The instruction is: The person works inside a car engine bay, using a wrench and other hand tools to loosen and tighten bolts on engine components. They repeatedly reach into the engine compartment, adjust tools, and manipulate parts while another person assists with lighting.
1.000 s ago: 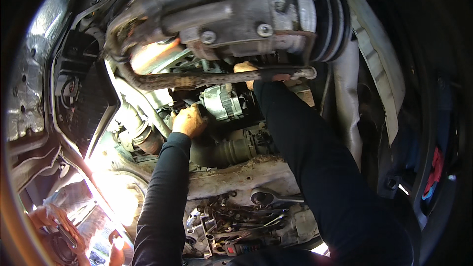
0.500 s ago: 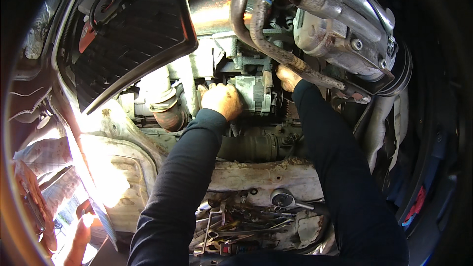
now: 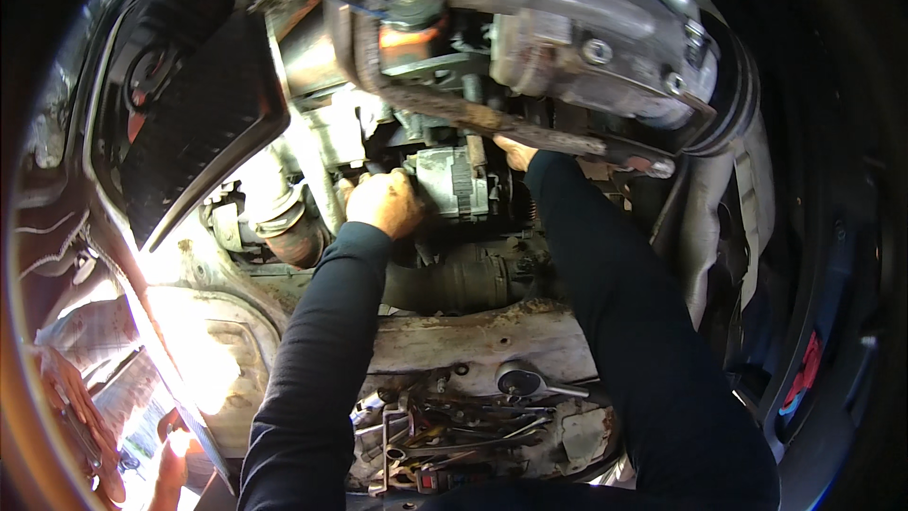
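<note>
A finned silver alternator (image 3: 452, 182) sits in the engine bay between my two hands. My left hand (image 3: 385, 204) is closed beside its left end, knuckles up. What its fingers grip is out of sight behind the hand. At the alternator's far right reaches my right hand (image 3: 514, 152), partly covered by a rusty metal pipe (image 3: 473, 115). Its fingers do not show. Just left of my left hand runs a pale pipe (image 3: 320, 175), with a rusty-brown hose elbow (image 3: 300, 244) below it.
A large silver compressor-like unit (image 3: 591, 57) overhangs at the upper right. A dark ribbed panel (image 3: 203, 123) rises at left. Below the crossmember (image 3: 473, 341) lie several wrenches (image 3: 445, 440) and a ratchet (image 3: 520, 379). Another person's hand (image 3: 170, 468) appears at lower left.
The whole view has shifted, so the engine parts and both hands appear further left. My right hand shows less behind the pipe. Both hands stay beside the alternator.
</note>
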`<state>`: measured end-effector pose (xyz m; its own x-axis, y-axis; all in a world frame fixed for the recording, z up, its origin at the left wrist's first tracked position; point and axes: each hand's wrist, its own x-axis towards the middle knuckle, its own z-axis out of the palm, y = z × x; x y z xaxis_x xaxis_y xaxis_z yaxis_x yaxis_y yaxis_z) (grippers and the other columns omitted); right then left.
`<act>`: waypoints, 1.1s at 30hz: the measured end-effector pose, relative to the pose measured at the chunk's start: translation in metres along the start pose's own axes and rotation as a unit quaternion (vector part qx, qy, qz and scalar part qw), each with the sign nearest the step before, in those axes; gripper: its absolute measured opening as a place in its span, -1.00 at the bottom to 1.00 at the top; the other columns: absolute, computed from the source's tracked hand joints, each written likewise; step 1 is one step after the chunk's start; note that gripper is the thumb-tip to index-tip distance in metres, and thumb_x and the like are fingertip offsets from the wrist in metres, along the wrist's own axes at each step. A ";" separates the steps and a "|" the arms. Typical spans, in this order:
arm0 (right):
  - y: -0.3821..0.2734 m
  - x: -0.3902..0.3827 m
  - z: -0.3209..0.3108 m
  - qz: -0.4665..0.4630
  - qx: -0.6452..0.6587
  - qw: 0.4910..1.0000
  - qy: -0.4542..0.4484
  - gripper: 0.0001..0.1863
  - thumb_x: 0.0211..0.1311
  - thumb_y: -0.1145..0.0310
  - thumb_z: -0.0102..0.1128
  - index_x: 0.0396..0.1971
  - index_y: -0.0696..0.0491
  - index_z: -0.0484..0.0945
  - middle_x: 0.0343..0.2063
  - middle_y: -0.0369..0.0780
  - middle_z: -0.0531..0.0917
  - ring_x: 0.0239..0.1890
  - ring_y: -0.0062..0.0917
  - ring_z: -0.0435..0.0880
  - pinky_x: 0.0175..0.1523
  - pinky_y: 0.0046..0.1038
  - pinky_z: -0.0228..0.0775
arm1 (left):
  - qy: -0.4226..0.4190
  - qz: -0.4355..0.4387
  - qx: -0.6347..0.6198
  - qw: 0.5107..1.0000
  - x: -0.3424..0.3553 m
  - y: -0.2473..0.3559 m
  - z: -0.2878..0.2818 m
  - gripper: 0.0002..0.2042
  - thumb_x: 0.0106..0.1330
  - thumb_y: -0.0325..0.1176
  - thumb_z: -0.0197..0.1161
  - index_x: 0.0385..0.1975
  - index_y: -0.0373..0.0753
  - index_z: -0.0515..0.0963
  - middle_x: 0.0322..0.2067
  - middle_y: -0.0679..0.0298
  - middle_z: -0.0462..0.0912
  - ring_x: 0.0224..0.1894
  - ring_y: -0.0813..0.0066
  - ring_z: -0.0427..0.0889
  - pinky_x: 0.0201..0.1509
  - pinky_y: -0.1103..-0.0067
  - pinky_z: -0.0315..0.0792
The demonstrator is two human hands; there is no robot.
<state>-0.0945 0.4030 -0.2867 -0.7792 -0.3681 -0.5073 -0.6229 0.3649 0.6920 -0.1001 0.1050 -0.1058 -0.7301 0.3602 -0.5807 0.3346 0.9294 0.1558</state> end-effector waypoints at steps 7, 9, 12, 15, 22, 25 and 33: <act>0.022 -0.041 -0.068 0.034 0.562 0.825 -0.043 -0.67 0.34 0.36 0.00 -0.23 0.23 0.73 0.05 0.15 0.67 0.10 0.05 0.66 0.27 -0.07 0.47 | 0.034 0.010 0.017 0.999 0.006 -0.009 0.010 -0.58 0.34 0.00 0.30 -0.07 -0.26 0.66 -0.12 -0.11 0.78 0.04 -0.13 0.73 0.30 -0.11 0.42; 0.024 -0.068 -0.093 0.055 0.651 0.752 -0.082 -0.67 0.32 0.38 0.02 -0.24 0.25 0.74 0.10 0.19 0.67 0.14 0.10 0.65 0.30 -0.04 0.46 | 0.058 0.010 0.044 0.997 0.006 -0.011 0.014 -0.60 0.34 0.02 0.31 -0.20 -0.26 0.71 -0.17 -0.11 0.78 0.00 -0.15 0.75 0.29 -0.10 0.45; 0.029 -0.094 -0.120 0.106 0.718 0.674 -0.139 -0.49 0.34 0.34 0.03 0.22 0.31 0.48 0.12 0.15 0.64 0.15 0.14 0.63 0.34 -0.04 0.43 | 0.044 0.014 0.081 0.996 0.009 -0.013 0.021 -0.59 0.36 0.03 0.30 -0.22 -0.27 0.72 -0.16 -0.11 0.78 -0.01 -0.12 0.76 0.24 -0.07 0.49; 0.044 -0.085 -0.128 0.203 0.818 0.533 -0.076 -0.37 0.23 0.23 0.15 0.18 0.40 0.50 0.17 0.23 0.59 0.27 0.05 0.58 0.38 -0.16 0.41 | 0.057 0.010 0.107 0.993 0.011 -0.013 0.031 -0.55 0.42 0.04 0.21 -0.09 -0.29 0.68 -0.06 -0.11 0.75 0.14 -0.10 0.66 0.31 -0.16 0.38; 0.049 -0.061 -0.121 0.196 0.801 0.566 -0.019 -0.42 0.11 0.24 0.13 0.04 0.37 0.66 0.14 0.23 0.64 0.25 -0.02 0.64 0.38 -0.17 0.45 | 0.043 0.037 0.181 0.982 0.016 -0.014 0.033 -0.50 0.48 0.11 0.05 -0.05 -0.23 0.70 0.06 -0.07 0.72 0.26 -0.20 0.56 0.36 -0.24 0.27; 0.053 -0.066 -0.121 0.165 0.801 0.575 -0.043 -0.29 0.14 0.22 0.16 0.25 0.37 0.47 0.29 0.20 0.53 0.37 -0.06 0.53 0.46 -0.25 0.36 | 0.013 0.024 0.137 0.990 0.018 -0.015 0.025 -0.47 0.51 0.12 -0.02 -0.04 -0.23 0.71 0.06 -0.08 0.72 0.25 -0.27 0.55 0.40 -0.29 0.22; 0.063 -0.079 -0.133 0.111 0.787 0.601 -0.091 -0.11 0.19 0.26 0.26 0.47 0.34 0.15 0.40 0.16 0.42 0.45 -0.09 0.42 0.50 -0.27 0.30 | -0.057 0.081 0.250 0.963 0.013 -0.009 0.023 -0.52 0.52 0.07 -0.01 0.02 -0.16 0.72 0.19 0.10 0.66 0.35 -0.01 0.49 0.46 -0.29 0.12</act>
<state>-0.0630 0.3408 -0.1350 -0.7603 -0.1141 -0.6394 0.3142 0.7970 -0.5158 -0.0990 0.0992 -0.1331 -0.5836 0.4598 -0.6693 0.7047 0.6963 -0.1360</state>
